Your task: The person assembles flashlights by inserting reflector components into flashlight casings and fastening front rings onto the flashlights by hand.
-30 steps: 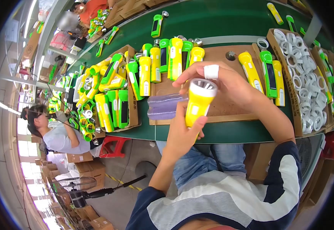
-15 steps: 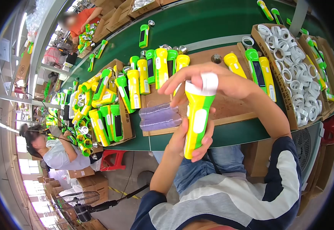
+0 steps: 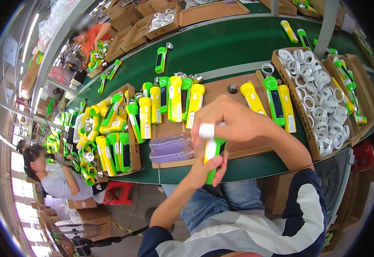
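My left hand is wrapped around the lower body of a yellow-and-green flashlight, held tilted above the front edge of the bench. A white ring sits at the flashlight's head end. Curled over that end, my right hand has its fingers closed on the ring and hides most of the head. Behind my hands, several yellow and green flashlights stand in a row on a cardboard sheet. Two purple translucent strips lie left of my hands.
To the right stands a cardboard box full of white rings. A box of flashlights is on the left. More flashlights lie on the green bench. Two co-workers sit at the left, one in an orange top.
My right hand's fingers have closed over the flashlight's head and ring, where they were stretched out before. The flashlight has turned, and its dark panel edge now shows. The view has shifted slightly.
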The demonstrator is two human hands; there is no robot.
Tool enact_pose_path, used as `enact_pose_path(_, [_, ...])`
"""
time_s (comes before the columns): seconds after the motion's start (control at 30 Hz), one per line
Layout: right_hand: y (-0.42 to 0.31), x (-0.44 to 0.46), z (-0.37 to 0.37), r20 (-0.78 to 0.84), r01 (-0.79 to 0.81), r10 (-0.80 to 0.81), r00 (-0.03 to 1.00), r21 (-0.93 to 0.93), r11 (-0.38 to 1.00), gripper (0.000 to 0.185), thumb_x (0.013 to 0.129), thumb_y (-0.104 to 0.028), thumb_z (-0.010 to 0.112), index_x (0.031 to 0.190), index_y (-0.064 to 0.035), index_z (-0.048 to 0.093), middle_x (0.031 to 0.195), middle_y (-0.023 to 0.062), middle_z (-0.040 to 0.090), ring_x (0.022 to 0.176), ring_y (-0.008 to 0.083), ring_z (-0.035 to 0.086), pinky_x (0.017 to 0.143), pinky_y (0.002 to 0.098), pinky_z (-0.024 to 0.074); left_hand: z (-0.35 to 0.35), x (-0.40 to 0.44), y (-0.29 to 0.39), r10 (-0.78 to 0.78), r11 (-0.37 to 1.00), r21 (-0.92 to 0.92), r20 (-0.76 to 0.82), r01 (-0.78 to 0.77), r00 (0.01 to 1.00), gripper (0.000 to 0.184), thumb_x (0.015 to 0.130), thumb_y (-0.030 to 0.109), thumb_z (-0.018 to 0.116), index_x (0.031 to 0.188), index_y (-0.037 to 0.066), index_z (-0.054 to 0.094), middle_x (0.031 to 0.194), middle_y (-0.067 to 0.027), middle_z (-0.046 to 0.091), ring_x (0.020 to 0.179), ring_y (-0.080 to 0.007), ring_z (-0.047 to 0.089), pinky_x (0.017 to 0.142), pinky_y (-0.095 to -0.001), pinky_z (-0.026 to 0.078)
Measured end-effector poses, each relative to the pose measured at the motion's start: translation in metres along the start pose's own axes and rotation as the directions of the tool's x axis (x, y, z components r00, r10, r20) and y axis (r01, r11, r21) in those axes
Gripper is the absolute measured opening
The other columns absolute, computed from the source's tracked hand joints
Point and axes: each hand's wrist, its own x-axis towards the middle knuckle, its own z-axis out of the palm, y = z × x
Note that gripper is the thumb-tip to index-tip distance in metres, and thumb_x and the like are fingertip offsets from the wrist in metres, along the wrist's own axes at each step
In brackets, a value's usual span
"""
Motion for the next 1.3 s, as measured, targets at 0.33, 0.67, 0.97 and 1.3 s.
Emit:
enact_pose_path(0.33, [0.015, 0.002, -0.036, -0.369, -0.145, 0.107, 0.923, -0.077, 0.986, 0.035, 0.102, -0.029, 0.056, 0.098, 0.0005, 0.074, 0.088, 0.0107, 0.073, 0.084, 0.0180, 0.067, 0.078, 0.0317, 0.0516, 0.004, 0.056, 0.042, 0.105, 0.841, 0.537, -0.272, 0.061, 0.956, 0.037, 0.096, 0.038, 0.068, 0.095, 0.003, 0.055, 0.066, -0.0032, 0.056, 0.047, -0.0127, 0.054, 0.042, -0.0290, 0.044])
enact_pose_path(0.67, [-0.040, -0.042, -0.099, -0.736, -0.253, -0.137, 0.663, -0.392, 0.885, 0.029, 0.103, -0.019, 0.052, 0.117, 0.0009, 0.068, 0.121, 0.0090, 0.070, 0.113, 0.0170, 0.062, 0.102, 0.0305, 0.0442, -0.124, 0.267, 0.155, 0.566, 0.621, 0.768, -0.302, -0.156, 0.767, 0.041, 0.098, 0.035, 0.061, 0.118, -0.001, 0.062, 0.105, -0.0151, 0.070, 0.091, -0.0240, 0.071, 0.067, -0.0350, 0.060])
enact_pose_path(0.97, [-0.084, -0.131, -0.137, -0.851, -0.353, -0.246, 0.463, -0.432, 0.830, 0.043, 0.107, -0.025, 0.037, 0.115, 0.0071, 0.064, 0.124, 0.0181, 0.067, 0.116, 0.0235, 0.062, 0.112, 0.0385, 0.0385, -0.397, 0.321, 0.186, 0.328, -0.238, 0.776, -0.502, 0.584, 0.800, 0.060, 0.087, 0.059, 0.065, 0.143, 0.040, 0.055, 0.149, -0.0240, 0.046, 0.136, -0.0438, 0.047, 0.113, -0.0576, 0.037])
enact_pose_path(1.3, [-0.086, -0.131, -0.143, -0.852, -0.330, -0.215, 0.478, -0.401, 0.855, 0.040, 0.105, -0.024, 0.039, 0.109, 0.0062, 0.066, 0.114, 0.0176, 0.070, 0.108, 0.0239, 0.066, 0.107, 0.0383, 0.0427, -0.231, 0.253, 0.208, 0.332, 0.787, 0.616, -0.376, -0.035, 0.865, 0.070, 0.097, 0.002, 0.062, 0.155, 0.021, 0.025, 0.134, -0.0202, 0.058, 0.112, -0.0309, 0.065, 0.095, -0.0480, 0.055])
